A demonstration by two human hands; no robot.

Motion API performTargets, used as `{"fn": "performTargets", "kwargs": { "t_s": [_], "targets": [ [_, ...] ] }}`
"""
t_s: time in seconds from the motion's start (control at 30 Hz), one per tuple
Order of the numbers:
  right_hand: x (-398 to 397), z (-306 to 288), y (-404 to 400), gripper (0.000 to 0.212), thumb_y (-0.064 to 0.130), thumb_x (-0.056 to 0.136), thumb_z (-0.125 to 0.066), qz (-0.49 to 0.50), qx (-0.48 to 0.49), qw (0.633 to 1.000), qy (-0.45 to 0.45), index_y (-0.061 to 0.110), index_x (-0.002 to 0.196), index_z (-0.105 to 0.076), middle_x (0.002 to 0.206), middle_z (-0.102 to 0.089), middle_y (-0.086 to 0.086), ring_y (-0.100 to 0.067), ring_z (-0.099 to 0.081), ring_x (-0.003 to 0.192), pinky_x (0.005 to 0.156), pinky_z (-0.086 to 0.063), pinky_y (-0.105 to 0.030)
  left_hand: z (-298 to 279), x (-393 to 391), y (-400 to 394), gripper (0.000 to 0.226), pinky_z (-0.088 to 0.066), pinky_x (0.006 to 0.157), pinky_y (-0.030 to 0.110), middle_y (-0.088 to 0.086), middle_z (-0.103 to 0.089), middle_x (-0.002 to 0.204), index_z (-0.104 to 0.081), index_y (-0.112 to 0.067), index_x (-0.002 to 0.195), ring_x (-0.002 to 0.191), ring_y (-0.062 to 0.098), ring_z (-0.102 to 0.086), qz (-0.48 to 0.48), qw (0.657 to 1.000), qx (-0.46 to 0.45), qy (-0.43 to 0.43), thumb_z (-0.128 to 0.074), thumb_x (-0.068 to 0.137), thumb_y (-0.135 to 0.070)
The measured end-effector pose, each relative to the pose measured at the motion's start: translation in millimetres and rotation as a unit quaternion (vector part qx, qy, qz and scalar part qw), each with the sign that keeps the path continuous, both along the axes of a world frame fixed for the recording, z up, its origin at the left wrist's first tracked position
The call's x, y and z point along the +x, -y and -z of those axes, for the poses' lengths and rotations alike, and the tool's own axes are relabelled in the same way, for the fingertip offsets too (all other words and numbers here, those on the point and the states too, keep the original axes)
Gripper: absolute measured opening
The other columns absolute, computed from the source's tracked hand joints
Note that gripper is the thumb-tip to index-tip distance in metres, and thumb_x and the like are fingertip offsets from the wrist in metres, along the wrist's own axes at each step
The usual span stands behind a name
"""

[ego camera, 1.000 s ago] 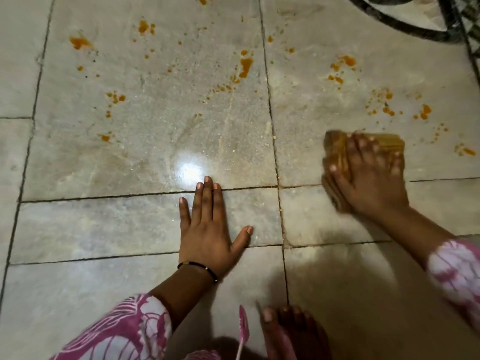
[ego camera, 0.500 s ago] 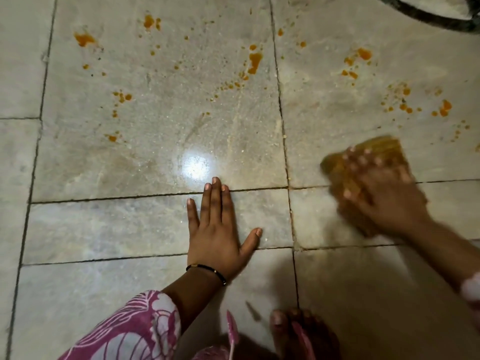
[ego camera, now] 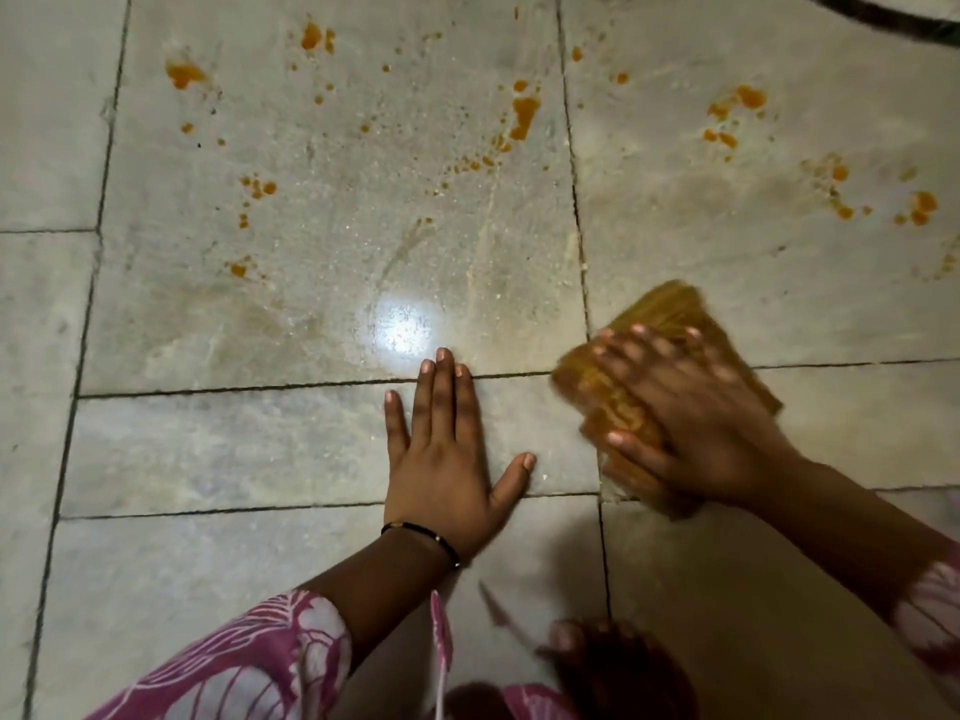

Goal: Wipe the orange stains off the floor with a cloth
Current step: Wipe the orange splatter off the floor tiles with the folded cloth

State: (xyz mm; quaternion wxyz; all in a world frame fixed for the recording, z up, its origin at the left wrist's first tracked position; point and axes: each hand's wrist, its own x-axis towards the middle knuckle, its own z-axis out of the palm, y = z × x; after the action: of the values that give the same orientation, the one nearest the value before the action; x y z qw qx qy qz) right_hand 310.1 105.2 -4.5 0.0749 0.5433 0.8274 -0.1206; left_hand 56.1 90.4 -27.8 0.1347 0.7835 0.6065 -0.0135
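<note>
Orange stains (ego camera: 522, 116) are spattered across the upper part of the pale stone floor (ego camera: 218, 449), with more drops at the far left (ego camera: 184, 75) and at the right (ego camera: 922, 205). My right hand (ego camera: 691, 418) lies spread on a folded, orange-soaked cloth (ego camera: 660, 319) and presses it to the floor at the middle right, blurred by motion. My left hand (ego camera: 447, 459) rests flat on the tiles, fingers straight, left of the cloth, holding nothing.
A bright light reflection (ego camera: 402, 327) shines on the tile just beyond my left fingertips. My bare foot (ego camera: 613, 662) is at the bottom edge. A dark curved band (ego camera: 883, 23) crosses the top right corner.
My right hand has slid the cloth toward me and to the left, away from the stains at the right. My left hand stays planted on the floor.
</note>
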Motion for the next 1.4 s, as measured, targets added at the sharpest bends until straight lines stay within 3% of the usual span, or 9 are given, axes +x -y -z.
{"fn": "performTargets", "kwargs": {
  "t_s": [0.23, 0.43, 0.6, 0.73, 0.87, 0.97, 1.1, 1.27, 1.4],
  "targets": [
    [24.4, 0.9, -103.2, 0.088, 0.075, 0.082, -0.015, 0.218, 0.024, 0.975, 0.03, 0.022, 0.152, -0.013, 0.16, -0.012, -0.001, -0.021, -0.008, 0.146, 0.116, -0.004, -0.053, -1.9, 1.0, -0.2, 0.092, 0.0, 0.115, 0.054, 0.015, -0.002, 0.158, -0.01, -0.002, 0.149, 0.146, 0.025, 0.005, 0.0, 1.0, -0.009, -0.001, -0.025, 0.087, -0.068],
    [-47.6, 2.9, -65.4, 0.079, 0.066, 0.088, -0.016, 0.045, 0.03, 0.998, 0.016, 0.02, 0.152, -0.016, 0.159, -0.017, -0.002, -0.02, -0.01, 0.147, 0.115, 0.0, -0.049, -3.6, 1.9, -0.1, 0.092, -0.001, 0.114, 0.055, 0.016, -0.002, 0.158, -0.009, -0.002, 0.149, 0.146, 0.026, 0.005, -0.001, 1.0, -0.013, -0.001, -0.025, 0.086, -0.068],
    [-3.8, -1.9, 23.7, 0.078, 0.07, 0.089, -0.021, 0.012, -0.012, 1.0, 0.027, 0.025, 0.152, -0.014, 0.158, -0.017, 0.001, -0.019, -0.016, 0.145, 0.114, -0.012, -0.054, -0.2, -0.2, -0.4, 0.092, 0.0, 0.114, 0.055, 0.016, -0.001, 0.158, -0.008, -0.003, 0.149, 0.146, 0.027, 0.006, 0.0, 1.0, -0.006, 0.01, -0.026, 0.086, -0.068],
    [47.8, -5.6, -8.0, 0.082, 0.073, 0.085, -0.012, 0.135, 0.016, 0.989, 0.059, 0.026, 0.152, -0.014, 0.159, -0.015, 0.003, -0.021, -0.018, 0.144, 0.112, -0.013, -0.06, -0.6, 0.2, 0.1, 0.093, 0.001, 0.114, 0.055, 0.016, 0.0, 0.158, -0.009, -0.002, 0.149, 0.146, 0.026, 0.006, -0.002, 1.0, -0.008, 0.012, -0.025, 0.086, -0.068],
    [31.0, 1.7, -89.4, 0.088, 0.075, 0.081, -0.008, 0.336, 0.022, 0.94, 0.047, 0.023, 0.152, -0.007, 0.161, -0.003, 0.001, -0.021, -0.004, 0.147, 0.112, -0.009, -0.061, -1.8, 1.6, -0.3, 0.093, 0.002, 0.115, 0.054, 0.015, 0.002, 0.158, -0.008, -0.003, 0.149, 0.146, 0.025, 0.009, 0.001, 1.0, -0.012, 0.003, -0.026, 0.086, -0.069],
    [-22.4, 4.8, -95.6, 0.083, 0.069, 0.084, -0.009, 0.205, 0.022, 0.977, 0.055, 0.023, 0.152, -0.005, 0.161, -0.002, -0.001, -0.024, -0.005, 0.147, 0.111, -0.005, -0.06, -3.0, 1.8, -0.3, 0.093, 0.001, 0.115, 0.054, 0.015, 0.001, 0.158, -0.01, -0.003, 0.149, 0.146, 0.025, 0.007, -0.001, 1.0, -0.011, 0.003, -0.027, 0.086, -0.068],
    [-57.0, 5.6, -21.1, 0.068, 0.06, 0.091, -0.019, 0.007, 0.022, 0.999, 0.035, 0.028, 0.151, -0.017, 0.159, -0.014, -0.001, -0.024, -0.014, 0.145, 0.111, -0.009, -0.059, -1.6, 1.6, 0.0, 0.092, 0.0, 0.114, 0.055, 0.016, -0.002, 0.158, -0.012, -0.002, 0.149, 0.146, 0.026, 0.004, -0.003, 1.0, -0.005, 0.004, -0.026, 0.086, -0.068],
    [16.0, 1.7, 54.3, 0.06, 0.06, 0.094, -0.017, -0.015, -0.027, 0.999, 0.019, 0.035, 0.149, -0.02, 0.156, -0.022, -0.001, -0.026, -0.022, 0.141, 0.11, -0.016, -0.061, -0.3, 0.5, 0.1, 0.092, 0.002, 0.115, 0.053, 0.015, -0.001, 0.158, -0.009, -0.003, 0.149, 0.146, 0.025, 0.007, -0.002, 1.0, -0.005, 0.012, -0.028, 0.086, -0.068],
    [86.5, -7.8, 19.3, 0.067, 0.068, 0.09, -0.012, 0.067, -0.038, 0.996, 0.04, 0.038, 0.15, -0.011, 0.157, -0.02, 0.0, -0.023, -0.021, 0.143, 0.11, -0.013, -0.057, -1.6, -0.4, 1.3, 0.092, 0.002, 0.115, 0.052, 0.013, 0.0, 0.158, -0.009, -0.004, 0.15, 0.146, 0.023, 0.007, -0.008, 1.0, -0.009, 0.015, -0.028, 0.086, -0.068]
  ]
}}
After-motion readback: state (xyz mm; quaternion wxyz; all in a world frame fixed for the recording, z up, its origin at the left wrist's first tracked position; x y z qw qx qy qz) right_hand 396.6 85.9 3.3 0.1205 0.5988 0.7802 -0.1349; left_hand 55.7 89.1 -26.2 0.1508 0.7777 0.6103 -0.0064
